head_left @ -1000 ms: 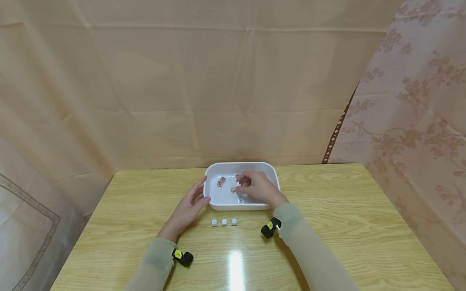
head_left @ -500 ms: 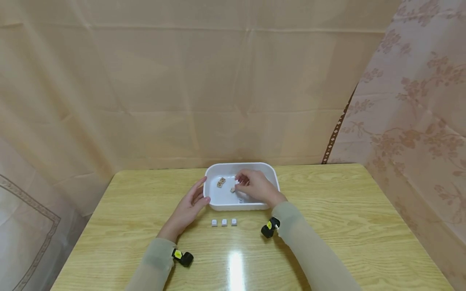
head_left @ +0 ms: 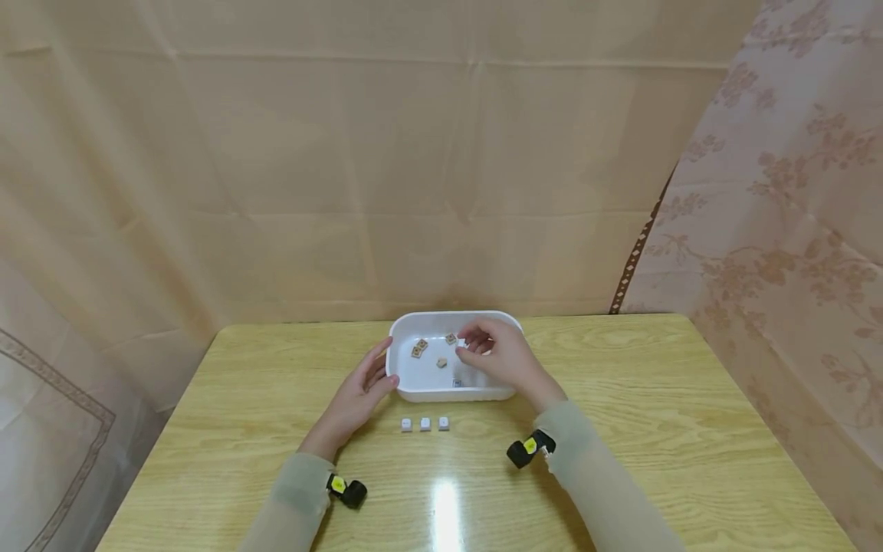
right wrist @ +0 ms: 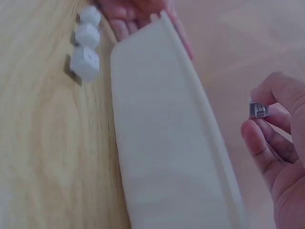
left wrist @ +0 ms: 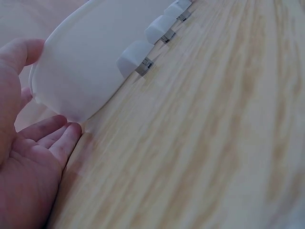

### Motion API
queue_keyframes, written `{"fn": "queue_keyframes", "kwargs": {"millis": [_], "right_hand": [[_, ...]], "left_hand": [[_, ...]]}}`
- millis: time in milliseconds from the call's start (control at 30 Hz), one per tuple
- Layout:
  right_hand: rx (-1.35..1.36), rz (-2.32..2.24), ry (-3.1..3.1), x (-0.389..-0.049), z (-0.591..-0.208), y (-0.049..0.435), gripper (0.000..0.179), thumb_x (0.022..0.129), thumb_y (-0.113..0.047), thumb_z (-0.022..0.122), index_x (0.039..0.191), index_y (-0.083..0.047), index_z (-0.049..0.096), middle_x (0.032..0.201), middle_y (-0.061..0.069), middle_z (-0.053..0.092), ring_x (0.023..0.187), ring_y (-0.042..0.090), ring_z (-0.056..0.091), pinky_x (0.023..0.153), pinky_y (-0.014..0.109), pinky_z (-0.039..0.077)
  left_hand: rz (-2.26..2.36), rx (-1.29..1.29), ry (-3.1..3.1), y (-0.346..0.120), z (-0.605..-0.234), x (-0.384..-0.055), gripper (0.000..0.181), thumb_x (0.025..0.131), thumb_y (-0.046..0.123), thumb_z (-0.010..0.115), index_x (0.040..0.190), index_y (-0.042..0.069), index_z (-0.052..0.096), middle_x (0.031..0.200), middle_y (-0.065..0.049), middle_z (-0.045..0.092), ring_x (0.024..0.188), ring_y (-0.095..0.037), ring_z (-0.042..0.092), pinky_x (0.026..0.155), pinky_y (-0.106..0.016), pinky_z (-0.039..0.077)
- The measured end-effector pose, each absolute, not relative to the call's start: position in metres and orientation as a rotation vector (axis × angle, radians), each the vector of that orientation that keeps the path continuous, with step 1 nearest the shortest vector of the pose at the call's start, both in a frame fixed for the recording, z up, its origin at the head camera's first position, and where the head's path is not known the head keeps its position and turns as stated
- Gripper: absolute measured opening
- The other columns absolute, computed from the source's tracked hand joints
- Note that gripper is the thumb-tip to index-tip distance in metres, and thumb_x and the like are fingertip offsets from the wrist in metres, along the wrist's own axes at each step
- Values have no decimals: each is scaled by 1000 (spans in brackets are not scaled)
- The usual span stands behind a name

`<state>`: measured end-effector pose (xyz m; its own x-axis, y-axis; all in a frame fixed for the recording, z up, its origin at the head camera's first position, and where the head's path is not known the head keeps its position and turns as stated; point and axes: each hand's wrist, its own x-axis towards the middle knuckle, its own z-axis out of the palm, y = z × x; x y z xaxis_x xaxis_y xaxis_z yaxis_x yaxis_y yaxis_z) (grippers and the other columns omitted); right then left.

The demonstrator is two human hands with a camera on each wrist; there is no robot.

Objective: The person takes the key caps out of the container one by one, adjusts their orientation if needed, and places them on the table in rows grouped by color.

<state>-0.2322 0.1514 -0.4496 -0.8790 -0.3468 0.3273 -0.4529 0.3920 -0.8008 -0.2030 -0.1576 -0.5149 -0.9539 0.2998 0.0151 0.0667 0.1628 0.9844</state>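
My right hand (head_left: 500,353) pinches a white keyboard keycap (right wrist: 258,109) between thumb and fingertips, over the right part of a white tray (head_left: 455,394). Grey parts show on the keycap's underside in the right wrist view. My left hand (head_left: 359,392) rests against the tray's left end, thumb at the near corner and the other fingers spread along the side. Inside lie several small brown square pieces, among them one near the far wall (head_left: 451,338) and a paler one (head_left: 441,363) in the middle. A small dark-marked square (head_left: 457,382) shows near the front wall.
Three white keycaps stand in a row on the wooden table in front of the tray: a left one (head_left: 406,425), a middle one (head_left: 425,424) and a right one (head_left: 444,423). A beige curtain (head_left: 414,192) hangs behind the table's back edge.
My right hand has drawn back a little to the right with the keycap, uncovering the brown piece near the far wall. The left hand has stayed at the tray's left end.
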Motion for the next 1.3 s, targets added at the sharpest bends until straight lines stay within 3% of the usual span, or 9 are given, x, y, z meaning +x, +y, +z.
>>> {"fn": "queue_keyframes", "kwargs": {"millis": [200, 500, 767, 867, 1300], "right_hand": [[659, 1589, -2524, -201, -449, 160, 15, 97, -9, 82, 113, -10, 82, 105, 0, 77, 91, 16, 71, 81, 26, 64], [561, 1748, -2517, -168, -448, 158, 14, 92, -10, 89, 103, -8, 81, 92, -2, 79, 83, 14, 74, 74, 26, 66], [650, 1712, -2493, -162, -458, 158, 22, 93, -6, 88, 112, 0, 80, 96, 2, 80, 85, 12, 74, 76, 27, 66], [685, 1653, -2507, -161, -462, 160, 23, 93, -5, 87, 115, -3, 82, 99, 0, 80, 86, 11, 74, 77, 27, 66], [676, 1595, -2585, -151, -472, 165, 18, 91, -5, 88, 108, -8, 82, 93, -5, 79, 82, 8, 72, 75, 27, 66]], "left_hand": [[1896, 368, 2235, -159, -517, -204, 72, 111, 23, 69, 173, 30, 33, 171, -19, 41, 158, -34, 43, 124, -34, 42], [1895, 364, 2255, -158, -511, -201, 72, 111, 21, 68, 173, 28, 33, 173, -17, 40, 158, -32, 42, 125, -34, 40], [1899, 374, 2248, -157, -511, -201, 72, 111, 18, 67, 174, 26, 32, 173, -18, 39, 158, -33, 41, 125, -33, 39], [1902, 367, 2241, -157, -512, -201, 72, 111, 17, 67, 174, 26, 32, 172, -18, 40, 158, -32, 42, 125, -33, 40], [1884, 372, 2264, -158, -512, -201, 72, 111, 22, 68, 174, 28, 32, 173, -18, 39, 158, -33, 42, 125, -34, 39]]}}
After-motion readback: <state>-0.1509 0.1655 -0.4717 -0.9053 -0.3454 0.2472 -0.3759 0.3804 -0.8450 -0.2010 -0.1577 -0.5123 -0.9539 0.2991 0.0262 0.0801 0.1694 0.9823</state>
